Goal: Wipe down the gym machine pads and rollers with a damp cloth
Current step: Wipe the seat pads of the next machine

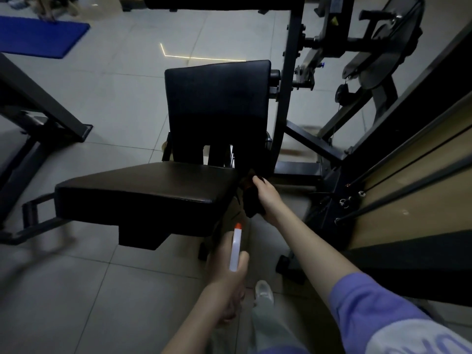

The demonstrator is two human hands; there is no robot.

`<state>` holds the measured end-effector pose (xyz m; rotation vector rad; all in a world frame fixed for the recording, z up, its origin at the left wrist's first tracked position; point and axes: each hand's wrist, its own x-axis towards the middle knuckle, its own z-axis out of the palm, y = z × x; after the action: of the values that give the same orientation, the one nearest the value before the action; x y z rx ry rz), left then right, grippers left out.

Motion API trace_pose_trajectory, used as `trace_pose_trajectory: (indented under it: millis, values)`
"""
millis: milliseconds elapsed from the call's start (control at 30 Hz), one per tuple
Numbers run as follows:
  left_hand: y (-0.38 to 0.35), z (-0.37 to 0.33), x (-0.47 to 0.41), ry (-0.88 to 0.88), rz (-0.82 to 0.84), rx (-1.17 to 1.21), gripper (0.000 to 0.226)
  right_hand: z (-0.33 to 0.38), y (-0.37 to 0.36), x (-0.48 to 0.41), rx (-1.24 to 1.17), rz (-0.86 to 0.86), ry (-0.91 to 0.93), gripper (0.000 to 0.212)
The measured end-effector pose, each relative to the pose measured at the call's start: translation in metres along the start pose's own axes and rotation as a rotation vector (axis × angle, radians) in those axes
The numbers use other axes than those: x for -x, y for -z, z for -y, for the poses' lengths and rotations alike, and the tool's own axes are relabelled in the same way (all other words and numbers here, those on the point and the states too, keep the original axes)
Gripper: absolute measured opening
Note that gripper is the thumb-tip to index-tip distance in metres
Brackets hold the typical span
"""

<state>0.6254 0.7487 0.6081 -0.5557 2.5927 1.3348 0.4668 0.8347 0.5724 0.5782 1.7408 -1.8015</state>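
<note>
Tiled floor [115, 98], right hand [268, 195] gripping cloth [251, 204], left hand [227, 272] holding spray bottle [236, 244]

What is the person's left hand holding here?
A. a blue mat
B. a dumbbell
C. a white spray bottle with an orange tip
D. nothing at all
C: the left hand grips a white spray bottle with an orange tip, while the right hand holds the dark cloth beside the seat pad.
</note>
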Motion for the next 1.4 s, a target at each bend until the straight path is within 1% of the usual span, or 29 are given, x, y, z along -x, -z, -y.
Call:
trace_pose_trajectory:
  millis: [33,67,100,133,167,200,233,300,367,433,533,600,667,733,867,967,1033,1100,1133,1233,1333,1400]
  values:
    - [0.005,0.004,0.007,0.053,0.006,0.019,0.038,0.002,-0.011,0.002,0.007,0.023,0.007,0.042]
    - [0.010,0.003,0.015,0.172,0.029,0.076,0.039,0.004,-0.020,0.003,0.006,0.043,0.010,0.042]
    - [0.014,0.006,0.023,0.338,0.077,0.146,0.041,0.006,-0.029,0.007,-0.009,0.051,0.017,0.042]
    - [0.019,0.009,0.029,0.464,0.132,0.196,0.041,0.006,-0.036,0.009,-0.027,0.043,0.022,0.042]
    - [0.022,0.017,0.035,0.491,0.154,0.209,0.035,0.006,-0.041,0.014,-0.052,0.028,0.023,0.042]
    - [0.025,0.022,0.039,0.470,0.163,0.210,0.025,0.005,-0.043,0.020,-0.073,0.019,0.024,0.041]
    - [0.029,0.027,0.039,0.428,0.143,0.194,0.029,0.006,-0.045,0.026,-0.092,0.010,0.028,0.041]
    - [0.034,0.033,0.040,0.397,0.104,0.168,0.045,0.005,-0.046,0.043,-0.114,0.010,0.043,0.039]
    - [0.037,0.038,0.041,0.349,0.052,0.192,0.043,0.004,-0.045,0.061,-0.154,0.034,0.072,0.037]
    - [0.043,0.043,0.047,0.245,0.018,0.163,0.039,0.002,-0.046,0.080,-0.189,0.045,0.125,0.036]
    - [0.048,0.050,0.052,0.189,-0.018,0.177,0.044,0.005,-0.056,0.090,-0.231,-0.012,0.169,0.038]
    - [0.049,0.054,0.054,0.118,-0.034,0.174,0.048,0.012,-0.064,0.089,-0.312,-0.056,0.131,0.037]
    - [0.051,0.060,0.053,0.034,-0.047,0.163,0.039,0.017,-0.068,0.088,-0.363,-0.079,0.094,0.036]
    - [0.052,0.067,0.050,-0.008,-0.056,0.154,0.033,0.018,-0.067,0.095,-0.359,-0.074,0.079,0.037]
    - [0.055,0.069,0.045,-0.036,-0.081,0.152,0.043,0.016,-0.067,0.126,-0.304,-0.009,0.112,0.038]
    - [0.057,0.067,0.044,-0.050,-0.092,0.154,0.050,0.019,-0.074,0.138,-0.263,-0.035,0.157,0.042]
    - [0.057,0.066,0.042,-0.046,-0.091,0.145,0.048,0.021,-0.078,0.136,-0.213,-0.091,0.171,0.041]
    - [0.059,0.065,0.040,-0.055,-0.077,0.135,0.037,0.025,-0.080,0.130,-0.199,-0.137,0.168,0.040]
    - [0.058,0.065,0.040,-0.055,-0.067,0.127,0.035,0.025,-0.079,0.124,-0.207,-0.146,0.161,0.039]
    - [0.056,0.067,0.037,-0.014,-0.064,0.124,0.043,0.024,-0.072,0.102,-0.275,-0.118,0.096,0.037]
    - [0.056,0.062,0.038,-0.041,-0.046,0.108,0.037,0.023,-0.065,0.076,-0.349,-0.086,-0.006,0.037]
    - [0.058,0.057,0.040,-0.047,-0.029,0.112,0.034,0.025,-0.066,0.065,-0.363,-0.108,-0.019,0.039]
